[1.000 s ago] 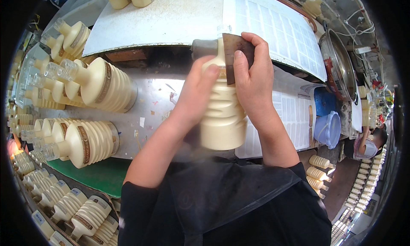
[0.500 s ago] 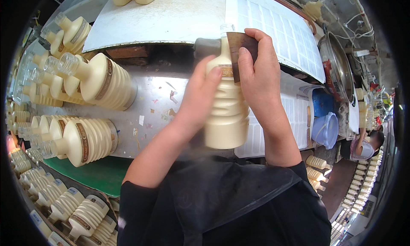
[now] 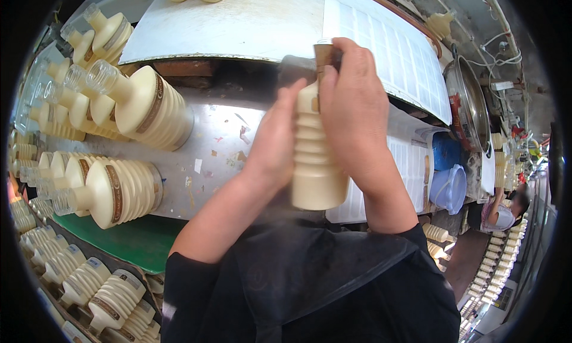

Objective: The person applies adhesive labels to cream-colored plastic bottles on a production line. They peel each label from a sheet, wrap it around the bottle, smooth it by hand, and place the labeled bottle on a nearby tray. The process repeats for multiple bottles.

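Note:
A cream-coloured bottle (image 3: 320, 182) with a ribbed body stands upright in front of me, its neck partly hidden. My left hand (image 3: 275, 134) grips it from the left, thumb and fingers along its side, slightly blurred. On the other side my right hand (image 3: 356, 102) is closed on a thin, flat brown piece (image 3: 323, 57), pressed to the bottle's shoulder and neck. The palm hides most of the piece and the bottle's right side. A dark grey block-like thing (image 3: 293, 68) shows behind the left fingertips.
Similar bottles (image 3: 155, 111) lie in rows on the metal table (image 3: 208, 125) at left, above a green board (image 3: 119, 239). White label sheets (image 3: 381, 57) cover a raised white board (image 3: 238, 21). At right are a lilac bucket (image 3: 448, 188), a metal pan (image 3: 471, 99) and another person (image 3: 500, 215).
The bottle has turned, taking its brown label band mostly out of sight. The brown piece has swung round toward the neck, and my right hand has wrapped further over the bottle.

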The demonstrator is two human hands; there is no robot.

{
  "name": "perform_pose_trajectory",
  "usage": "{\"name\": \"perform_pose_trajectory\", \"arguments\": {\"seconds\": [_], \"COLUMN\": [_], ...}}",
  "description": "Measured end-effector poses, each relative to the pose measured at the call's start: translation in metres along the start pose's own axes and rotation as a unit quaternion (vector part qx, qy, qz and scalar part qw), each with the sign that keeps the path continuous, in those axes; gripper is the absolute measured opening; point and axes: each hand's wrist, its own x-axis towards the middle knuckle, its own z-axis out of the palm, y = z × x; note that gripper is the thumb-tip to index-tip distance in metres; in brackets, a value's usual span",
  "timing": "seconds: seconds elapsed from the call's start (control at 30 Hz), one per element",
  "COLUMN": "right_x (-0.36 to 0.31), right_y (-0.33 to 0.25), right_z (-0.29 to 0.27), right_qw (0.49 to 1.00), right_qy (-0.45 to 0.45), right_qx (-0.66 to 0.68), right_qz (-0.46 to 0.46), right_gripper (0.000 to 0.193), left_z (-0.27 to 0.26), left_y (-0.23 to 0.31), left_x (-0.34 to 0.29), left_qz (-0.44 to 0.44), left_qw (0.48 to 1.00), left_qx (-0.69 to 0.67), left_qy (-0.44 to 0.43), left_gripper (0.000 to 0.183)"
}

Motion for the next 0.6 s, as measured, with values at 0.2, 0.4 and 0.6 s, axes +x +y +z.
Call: {"name": "perform_pose_trajectory", "arguments": {"seconds": [0.2,0.4,0.6], "right_x": [-0.001,-0.008,-0.018], "right_y": [-0.008,-0.002,0.036], "right_z": [0.009,0.002,-0.006], "right_qw": [0.999,1.0,0.995], "right_qy": [-0.017,0.008,0.023], "right_qx": [0.012,0.009,0.085], "right_qz": [-0.039,-0.027,0.041], "right_gripper": [0.034,0.035,0.039], "left_z": [0.002,0.002,0.0], "left_y": [-0.004,-0.005,-0.01], "left_x": [-0.001,-0.001,0.017], "left_qz": [0.011,0.035,0.051], "left_qw": [1.0,0.998,0.971], "left_qx": [-0.003,0.05,0.231], "left_qy": [-0.004,0.009,0.028], "left_gripper": [0.061,0.062,0.053]}}
